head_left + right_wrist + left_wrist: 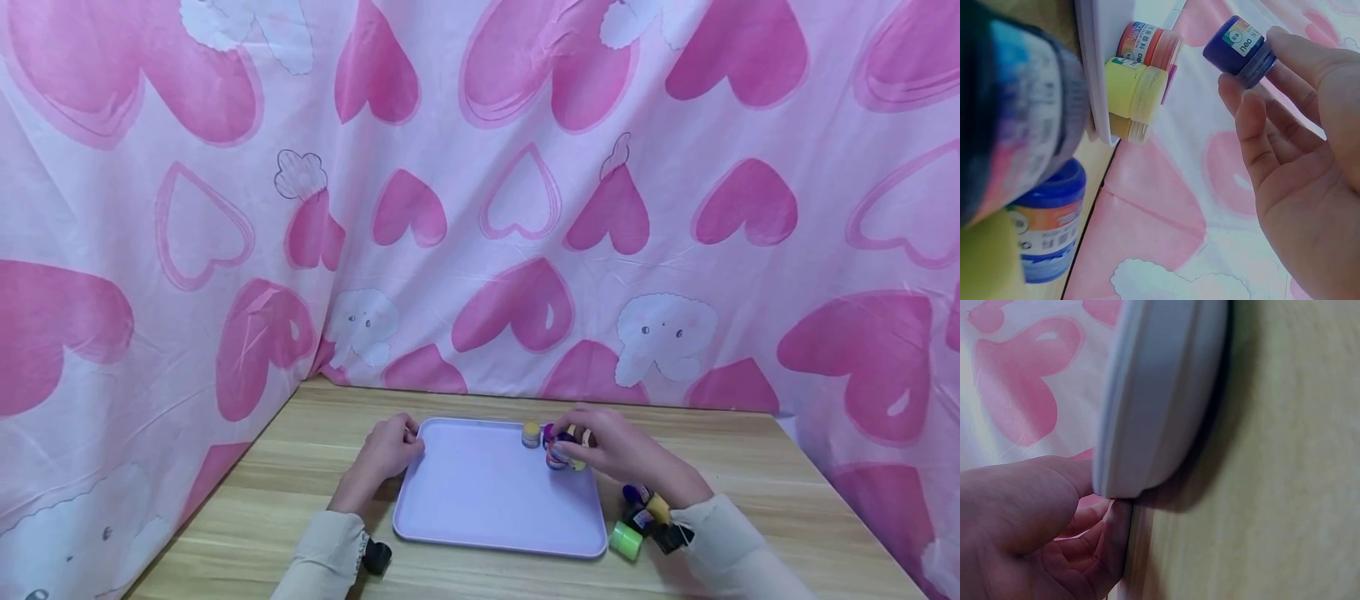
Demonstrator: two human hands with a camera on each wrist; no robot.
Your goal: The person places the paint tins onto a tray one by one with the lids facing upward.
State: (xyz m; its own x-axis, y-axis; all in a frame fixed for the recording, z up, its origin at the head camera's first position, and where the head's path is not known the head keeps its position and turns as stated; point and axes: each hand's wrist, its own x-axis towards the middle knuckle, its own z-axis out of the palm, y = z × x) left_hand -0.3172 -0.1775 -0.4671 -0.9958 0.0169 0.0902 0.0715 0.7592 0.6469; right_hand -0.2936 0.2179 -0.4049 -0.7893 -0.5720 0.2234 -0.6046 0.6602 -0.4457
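My right hand (600,440) pinches a small dark blue paint jar (1235,47) between thumb and fingertips, over the far right corner of a lilac tray (495,508). Around it in that corner stand an ochre jar (531,435), a red jar (1147,45), a yellow jar (1129,90) and a purple jar (548,432) that the hand partly covers. At the tray's far left corner, my left hand (392,448) grips the rim. The left wrist view shows its thumb at the rim and its fingers (1113,540) against the underside.
Right of the tray lie more paint jars: a bright green jar (626,541), a blue jar (1050,228), a yellow-orange jar (659,509) and dark ones by the right sleeve (731,546). A pink heart-print curtain (517,200) hangs behind the wooden table (337,417).
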